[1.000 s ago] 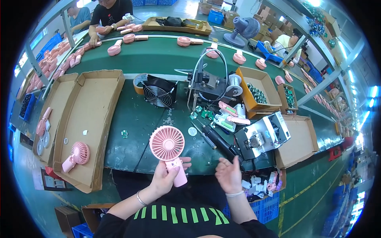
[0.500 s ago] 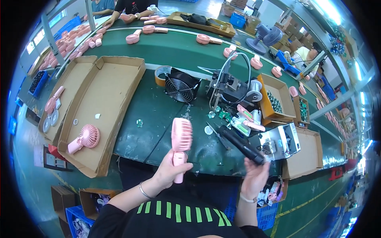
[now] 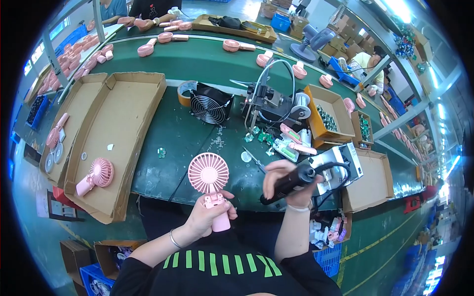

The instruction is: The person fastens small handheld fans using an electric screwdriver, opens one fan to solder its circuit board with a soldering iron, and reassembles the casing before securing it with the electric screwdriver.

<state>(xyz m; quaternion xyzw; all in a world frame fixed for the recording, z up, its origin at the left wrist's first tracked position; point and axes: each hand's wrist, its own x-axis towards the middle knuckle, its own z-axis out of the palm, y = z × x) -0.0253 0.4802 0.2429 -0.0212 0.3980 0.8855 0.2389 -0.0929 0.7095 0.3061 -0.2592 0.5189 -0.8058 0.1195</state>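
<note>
— So, what is the left hand [image 3: 207, 216] up to?

— It grips the handle of a pink handheld fan [image 3: 209, 173], thumb laid across the front, fingers curled round the far side.

— And how does that fan look?

— Smooth, like moulded plastic, pale pink throughout. The head is a round cage, thin ribs running like spokes from a flat disc at its centre. Below it, a narrow neck meets a rounded handle; the details at the neck are too small to make out.

— Where is it, exactly?

— Held at the near edge of the green worktop [image 3: 158, 180], head uppermost, ribs facing the camera, well apart from the cardboard tray [image 3: 123, 113] on the left.

— What about the right hand [image 3: 301, 199]?

— Clasped about a black tool [image 3: 292, 183], a thick slanting cylinder with a dark cable [image 3: 349, 173] looping from its upper end. Blur softens the fingers. Tool and fan are apart.

— Any other textures?

— Plenty: the tray is creased brown cardboard with a second pink fan [image 3: 101, 171] lying in it, the worktop is scuffed with a dull sheen, and farther back a black cooling fan [image 3: 211, 107] wears a guard of wire rings.
</note>
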